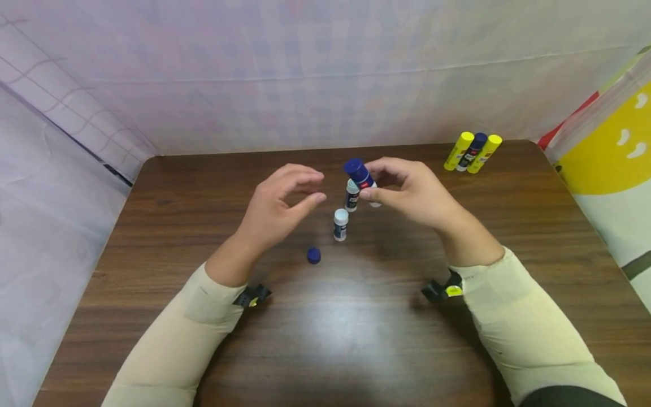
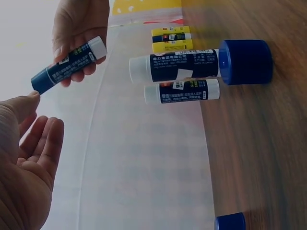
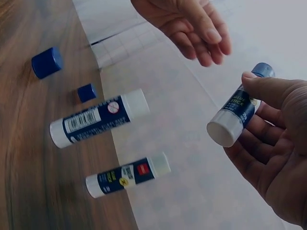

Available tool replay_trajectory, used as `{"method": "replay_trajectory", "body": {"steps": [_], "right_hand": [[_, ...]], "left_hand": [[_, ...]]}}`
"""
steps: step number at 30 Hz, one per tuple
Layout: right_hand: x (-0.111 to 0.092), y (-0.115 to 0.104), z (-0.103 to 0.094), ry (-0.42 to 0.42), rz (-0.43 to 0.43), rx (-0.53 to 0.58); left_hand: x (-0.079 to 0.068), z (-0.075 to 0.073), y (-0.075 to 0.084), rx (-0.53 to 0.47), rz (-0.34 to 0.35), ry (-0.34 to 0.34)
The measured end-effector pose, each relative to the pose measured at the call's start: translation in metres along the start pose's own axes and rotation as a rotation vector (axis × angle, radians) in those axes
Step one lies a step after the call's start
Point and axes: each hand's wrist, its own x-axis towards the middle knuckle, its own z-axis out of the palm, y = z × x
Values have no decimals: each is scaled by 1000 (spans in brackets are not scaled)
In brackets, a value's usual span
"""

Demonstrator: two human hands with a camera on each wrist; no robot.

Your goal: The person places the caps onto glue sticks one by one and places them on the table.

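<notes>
Glue stick (image 1: 362, 177) is hovering in the right hand (image 1: 417, 191), pinched between thumb and fingers, wearing its blue cap (image 1: 354, 165). The left hand (image 1: 272, 204) is curving loosely beside it, holding nothing. Two uncapped sticks (image 1: 341, 227) are standing on the table (image 1: 325, 350) and two loose caps (image 3: 47, 62) are resting there, so two seem opened, with this one left. Three more sticks (image 1: 471, 152) are clustering at the back right, apparently blocking nothing.

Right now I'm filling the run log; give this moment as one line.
right grip: holds capped glue stick | left grip: empty | table: two uncapped glue sticks standing, two loose caps
</notes>
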Motion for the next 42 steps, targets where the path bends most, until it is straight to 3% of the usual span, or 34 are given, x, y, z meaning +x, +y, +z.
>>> {"method": "replay_trajectory", "body": {"steps": [16, 32, 38, 42], "right_hand": [[-14, 19, -33, 202, 60, -31], [-14, 47, -69, 380, 25, 129], [-14, 60, -78, 437, 39, 239], [-16, 70, -87, 479, 78, 197]], "left_hand": [[-3, -4, -2, 15, -25, -13], [-6, -12, -6, 58, -75, -7], [-8, -13, -9, 77, -129, -28], [-11, -15, -12, 93, -190, -63]]}}
